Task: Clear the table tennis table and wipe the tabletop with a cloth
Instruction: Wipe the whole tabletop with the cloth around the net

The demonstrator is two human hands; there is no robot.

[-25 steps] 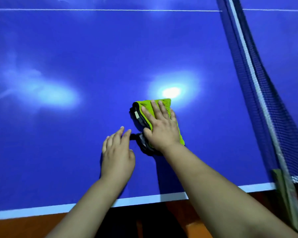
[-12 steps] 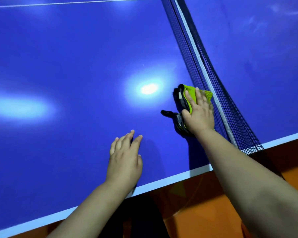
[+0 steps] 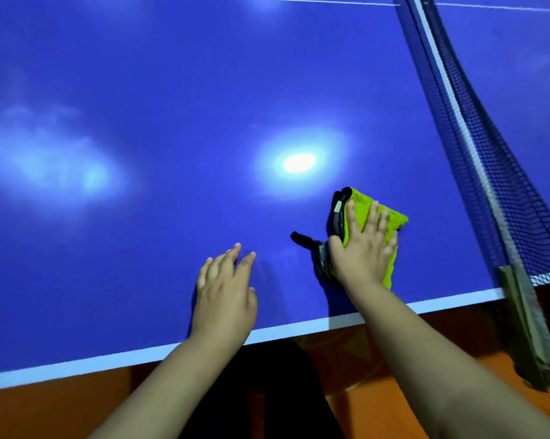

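**Tabletop.** The table tennis tabletop [image 3: 140,74] is a smooth, glossy blue panel. A white edge line [image 3: 77,364] borders its near side. A bright oval light reflection [image 3: 299,162] shows on the surface on the person's side of the net.

**Net.** The net [image 3: 489,185] is dark open mesh with a pale top band. A flat olive-grey net post [image 3: 520,312] clamps it at the near table edge.

**Cloth.** The cloth [image 3: 394,220] is folded into a rough rectangle. Its upper face is lime-green with a nappy, towel-like pile. Black and grey layers show along the edge farthest from the net, and a black tab sticks out from that edge. The cloth lies flat on the tabletop near the net without touching it, close to the post end.

**Right hand.** The right hand [image 3: 362,251] lies palm down on top of the cloth with its fingers straight and slightly spread. It covers the middle of the cloth. Green pile shows beyond the fingertips and on the net side of the hand.

**Left hand.** The left hand [image 3: 224,296] is flat, fingers extended, and holds nothing. It is farther from the net than the cloth and apart from it. Whether it touches the surface cannot be determined.

**Floor.** An orange floor [image 3: 45,413] shows below the table edge.
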